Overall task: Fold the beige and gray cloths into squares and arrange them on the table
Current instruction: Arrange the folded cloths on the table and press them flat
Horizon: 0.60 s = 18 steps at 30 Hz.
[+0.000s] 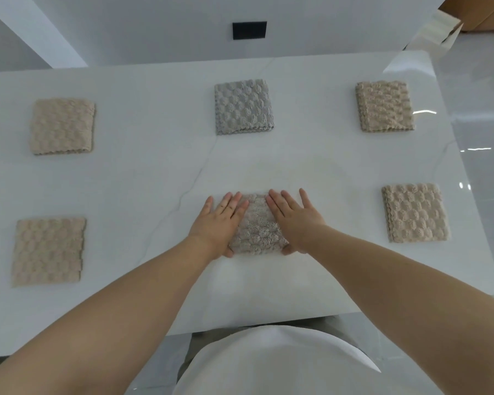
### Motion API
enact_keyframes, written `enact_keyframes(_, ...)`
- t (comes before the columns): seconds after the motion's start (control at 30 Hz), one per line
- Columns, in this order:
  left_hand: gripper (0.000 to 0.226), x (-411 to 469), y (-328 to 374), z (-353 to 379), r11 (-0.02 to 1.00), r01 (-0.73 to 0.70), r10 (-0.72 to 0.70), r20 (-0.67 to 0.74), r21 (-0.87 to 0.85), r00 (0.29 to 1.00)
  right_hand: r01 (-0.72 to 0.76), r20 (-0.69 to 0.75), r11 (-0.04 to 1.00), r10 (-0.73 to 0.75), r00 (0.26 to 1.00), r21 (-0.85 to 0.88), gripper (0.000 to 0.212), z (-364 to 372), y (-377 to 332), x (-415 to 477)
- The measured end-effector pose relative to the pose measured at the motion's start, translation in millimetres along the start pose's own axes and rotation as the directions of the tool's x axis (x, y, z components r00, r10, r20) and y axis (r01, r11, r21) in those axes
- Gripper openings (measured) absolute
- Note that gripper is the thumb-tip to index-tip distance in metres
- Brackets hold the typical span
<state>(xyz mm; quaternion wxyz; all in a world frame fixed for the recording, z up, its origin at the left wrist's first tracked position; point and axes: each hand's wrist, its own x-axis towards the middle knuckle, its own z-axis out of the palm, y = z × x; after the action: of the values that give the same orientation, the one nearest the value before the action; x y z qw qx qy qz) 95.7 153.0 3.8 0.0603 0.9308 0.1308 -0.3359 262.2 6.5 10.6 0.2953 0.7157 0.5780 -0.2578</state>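
A folded gray cloth (257,225) lies near the table's front middle. My left hand (221,220) presses flat on its left side with straight fingers. My right hand (295,219) presses flat on its right side the same way. Both thumbs sit at the cloth's near edge. Another folded gray cloth (243,106) lies at the back middle. Folded beige squares lie at the back left (62,126), front left (48,251), back right (385,105) and front right (414,212).
The white marble table (154,181) ends at the right over a glossy floor (479,132). A white wall with a black panel (249,30) stands behind it. My white-clothed body (268,363) is at the near edge.
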Motion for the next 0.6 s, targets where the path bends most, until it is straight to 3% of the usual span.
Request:
enact_keyframes(0.27, 0.134, -2.2, 34.9, -43.2, 0.982, 0.052, -0.064, 0.058, 0.181, 0.996, 0.031, -0.068, 0.988, -0.020, 0.997, 0.152, 0.135, 18.2, 26.5, -25.6)
enact_keyframes(0.43, 0.113, 26.0, 104.2, -74.2, 0.998, -0.017, 0.022, -0.086, 0.055, 0.996, -0.060, -0.087, 0.968, 0.083, 0.993, 0.244, 0.126, 58.7, 99.1, -70.4)
enact_keyframes(0.6, 0.112, 75.1, 202.1, -98.7, 0.994, -0.113, 0.113, -0.170, 0.006, 0.979, -0.048, -0.155, 0.970, 0.088, 0.984, 0.240, 0.122, 96.2, 190.7, -95.9)
